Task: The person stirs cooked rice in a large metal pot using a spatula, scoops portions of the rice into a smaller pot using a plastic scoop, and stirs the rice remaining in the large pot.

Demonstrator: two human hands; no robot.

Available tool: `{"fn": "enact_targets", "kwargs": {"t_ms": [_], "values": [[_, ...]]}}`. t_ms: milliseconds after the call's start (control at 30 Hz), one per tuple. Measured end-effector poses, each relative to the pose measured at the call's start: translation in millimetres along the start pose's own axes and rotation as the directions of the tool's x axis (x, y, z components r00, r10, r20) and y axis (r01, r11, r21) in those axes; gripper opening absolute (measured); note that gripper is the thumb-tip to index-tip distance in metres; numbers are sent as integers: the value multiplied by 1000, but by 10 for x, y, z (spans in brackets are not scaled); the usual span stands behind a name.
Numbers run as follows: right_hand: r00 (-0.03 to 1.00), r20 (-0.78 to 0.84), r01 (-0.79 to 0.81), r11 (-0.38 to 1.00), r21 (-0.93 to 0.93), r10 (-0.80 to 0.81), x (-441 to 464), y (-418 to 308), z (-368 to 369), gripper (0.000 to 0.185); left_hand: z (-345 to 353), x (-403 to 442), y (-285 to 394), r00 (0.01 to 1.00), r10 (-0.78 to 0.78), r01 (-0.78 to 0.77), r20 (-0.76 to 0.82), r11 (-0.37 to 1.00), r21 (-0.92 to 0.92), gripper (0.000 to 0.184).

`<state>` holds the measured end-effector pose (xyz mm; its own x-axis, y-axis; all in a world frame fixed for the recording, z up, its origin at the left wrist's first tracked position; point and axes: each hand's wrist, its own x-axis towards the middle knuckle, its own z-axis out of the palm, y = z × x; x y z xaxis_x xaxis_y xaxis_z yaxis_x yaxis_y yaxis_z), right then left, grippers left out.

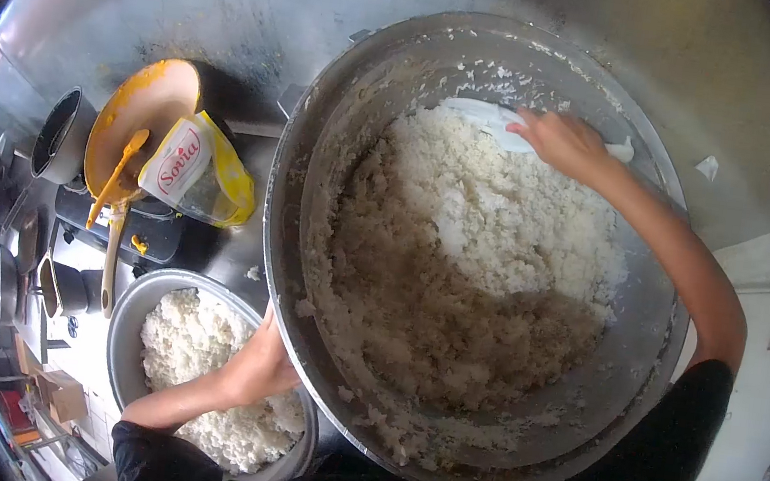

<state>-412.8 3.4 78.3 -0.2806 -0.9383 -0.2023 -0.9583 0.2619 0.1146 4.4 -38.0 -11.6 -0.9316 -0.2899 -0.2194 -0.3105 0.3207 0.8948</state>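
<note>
"Where's the white rice paddle (486,118)?"
"Inside the big metal pot (285,228), at the edge of the rice (514,208). The right hand (560,142) has its grip closed around it."
"And the left hand (262,365)?"
"At the big pot's rim, beside the smaller rice-filled pot (119,338). Its fingers are partly hidden; I can't tell how that grip stands."
"Farther left?"
"A Sovia bag (185,163) near an orange-smeared pan (159,83)."

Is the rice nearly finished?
Done: the smaller round grey metal pot looks heaped with white rice. In hand: the right hand holds a long white scoop in the big round metal pot; the left hand grips it. Left: probably the big pot's large rice mound.
</note>
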Motion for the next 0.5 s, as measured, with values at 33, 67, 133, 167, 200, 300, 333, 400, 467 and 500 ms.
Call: {"fn": "enact_targets", "kwargs": {"t_ms": [33,67,133,167,200,300,333,400,467,500], "values": [[981,-142,130,991,-44,-135,-59,54,92,35,5,1,-29,1000,2,-2,-5,1000,-22,94],[981,-139,130,991,-43,-135,-92,45,136,35,6,1,-46,1000,1,-1,-3,1000,-23,94],[927,-146,317,930,-187,-346,-176,-31,159,31,19,-6,-61,998,57,-55,-40,998,43,94],[927,-142,320,929,-184,-347,-267,-59,174,31,18,1,-16,998,54,-52,-39,998,40,94],[891,-146,399,894,-205,-431,-416,-155,116,30,0,21,58,996,58,-56,-73,998,21,95],[811,-119,538,811,-231,-573,-842,-325,235,31,14,26,53,991,56,-53,-122,998,31,96],[764,-88,610,760,-224,-639,-941,-357,292,31,19,18,48,990,50,-44,-132,998,43,97],[834,15,544,818,-189,-551,-1187,-431,-1,30,19,7,57,987,44,-33,-152,997,68,98],[942,11,326,909,-260,-335,-1304,-363,-145,29,19,12,86,986,47,-36,-159,997,74,99],[970,-111,168,924,-342,-218,-1330,-217,-181,28,14,16,101,985,60,-46,-161,995,89,99]]}}
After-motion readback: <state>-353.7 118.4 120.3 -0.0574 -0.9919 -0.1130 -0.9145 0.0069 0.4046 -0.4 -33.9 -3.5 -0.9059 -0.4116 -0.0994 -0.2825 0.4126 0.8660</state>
